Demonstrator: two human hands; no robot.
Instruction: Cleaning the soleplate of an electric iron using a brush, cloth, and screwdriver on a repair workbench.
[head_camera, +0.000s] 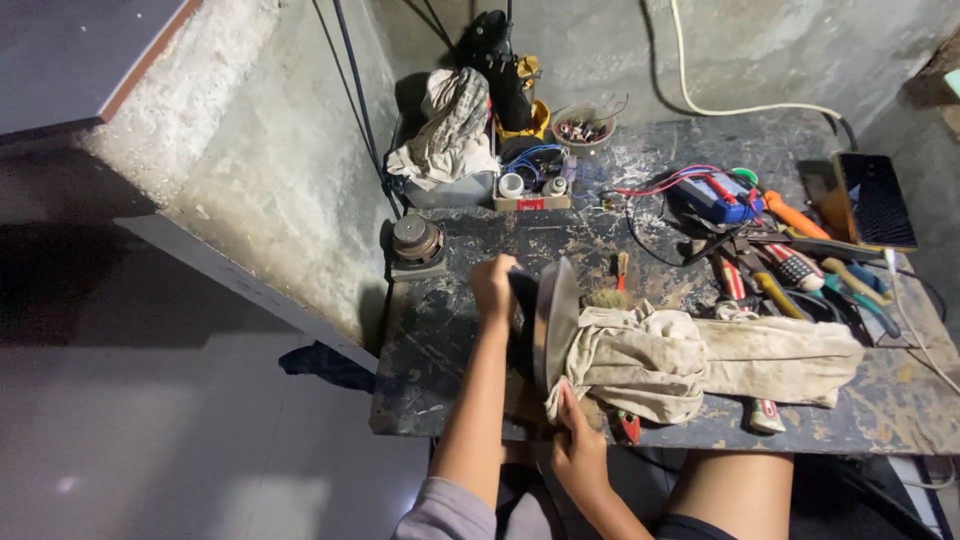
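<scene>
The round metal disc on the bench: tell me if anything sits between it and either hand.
Nothing visible does. The left hand already grips the upright metal disc at its top edge, and the right hand touches its lower edge where the dirty cloth bunches against it.

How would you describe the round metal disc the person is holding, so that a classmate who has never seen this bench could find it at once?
Start at the dark, paint-scuffed workbench and go to its front edge, where the left hand and right hand meet. Between them the metal disc stands on edge, against a crumpled dirty beige cloth. It is the only large, round, grey metal piece there.
</scene>
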